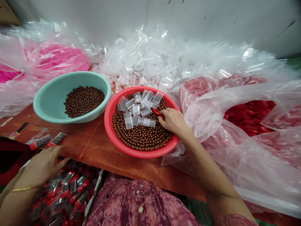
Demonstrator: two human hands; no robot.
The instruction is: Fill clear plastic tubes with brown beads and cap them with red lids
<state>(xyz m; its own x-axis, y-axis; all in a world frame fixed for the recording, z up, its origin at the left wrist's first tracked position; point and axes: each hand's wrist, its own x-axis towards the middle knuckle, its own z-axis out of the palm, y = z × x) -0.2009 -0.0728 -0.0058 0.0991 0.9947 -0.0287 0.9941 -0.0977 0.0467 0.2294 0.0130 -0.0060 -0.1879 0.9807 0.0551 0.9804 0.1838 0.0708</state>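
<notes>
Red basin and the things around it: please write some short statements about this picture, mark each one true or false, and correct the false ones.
1. The right hand pinches a small red piece. True.
2. The teal basin holds clear plastic tubes. False: it holds brown beads.
3. Clear plastic tubes lie on the beads in the red basin. True.
4. The left hand is inside the red basin. False: it is outside, near filled tubes with red caps.

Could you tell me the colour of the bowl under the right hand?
The bowl is coral red, best seen in the head view.
</notes>
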